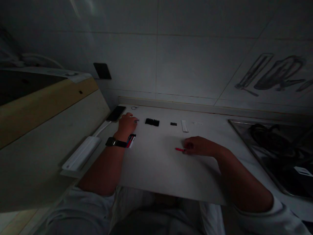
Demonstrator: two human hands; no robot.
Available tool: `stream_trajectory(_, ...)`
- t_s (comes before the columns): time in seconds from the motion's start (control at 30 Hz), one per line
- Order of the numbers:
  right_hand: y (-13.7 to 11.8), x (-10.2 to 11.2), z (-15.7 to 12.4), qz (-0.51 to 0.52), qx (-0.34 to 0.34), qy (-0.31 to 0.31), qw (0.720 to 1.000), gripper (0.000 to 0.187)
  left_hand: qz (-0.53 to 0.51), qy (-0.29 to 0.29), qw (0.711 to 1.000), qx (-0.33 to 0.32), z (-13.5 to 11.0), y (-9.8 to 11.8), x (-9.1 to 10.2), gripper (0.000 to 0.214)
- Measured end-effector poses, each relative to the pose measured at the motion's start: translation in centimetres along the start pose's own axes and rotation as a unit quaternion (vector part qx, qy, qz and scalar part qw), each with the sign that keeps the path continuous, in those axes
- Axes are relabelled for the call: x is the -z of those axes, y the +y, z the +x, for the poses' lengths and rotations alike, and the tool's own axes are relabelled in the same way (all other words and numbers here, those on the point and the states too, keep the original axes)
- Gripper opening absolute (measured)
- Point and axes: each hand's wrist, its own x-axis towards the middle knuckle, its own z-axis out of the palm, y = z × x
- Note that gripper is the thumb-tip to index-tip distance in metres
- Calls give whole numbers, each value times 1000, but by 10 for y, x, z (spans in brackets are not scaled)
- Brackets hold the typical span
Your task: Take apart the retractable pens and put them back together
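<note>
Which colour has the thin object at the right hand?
The thin object is mostly red, best seen in the head view.

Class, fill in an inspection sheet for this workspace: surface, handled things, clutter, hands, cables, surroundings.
Surface: pale countertop, dimly lit.
Handled things: red pen; metallic item, too small to identify.
Clutter: black ribbed block, small black piece, white sticks, pens by the left wrist, phone.
Hands: right hand holds the red pen; left hand is at the metallic item, grip unclear.
Cables: white cable between white power strip and phone.
Surroundings: tiled wall behind, gas stove at right.
</note>
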Motion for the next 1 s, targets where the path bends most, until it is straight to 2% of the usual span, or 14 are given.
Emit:
stream_trajectory(0.2,-3,2,5,2,-11,76,997,30,1,-6,1000,-3,-1,6,4,10)
stream_trajectory(0.33,-2,6,11,17,24,146,989,27,-141,26,988,-51,-5,32,14,2)
stream_trajectory(0.4,-1,11,15,25,42,186,981,26,-243,30,967,-63,-6,51,22,5)
stream_trajectory(0.5,-5,22,28,16,65,226,972,23,-381,0,923,-58,-5,81,33,14)
stream_trajectory(0.63,-16,27,64,-53,104,231,966,21,-530,-58,846,-21,-4,106,28,24)
stream_trajectory(0.73,-22,21,101,-133,101,214,962,27,-605,-51,793,59,-8,110,11,31)
stream_trajectory(0.83,-24,11,133,-204,78,180,959,43,-650,-37,748,129,-13,106,-5,37)
stream_trajectory(0.93,-24,7,153,-251,80,137,955,55,-671,-39,724,154,-14,99,-12,40)
stream_trajectory(1.0,-25,8,159,-266,81,123,953,48,-678,-35,717,160,-13,97,-14,40)
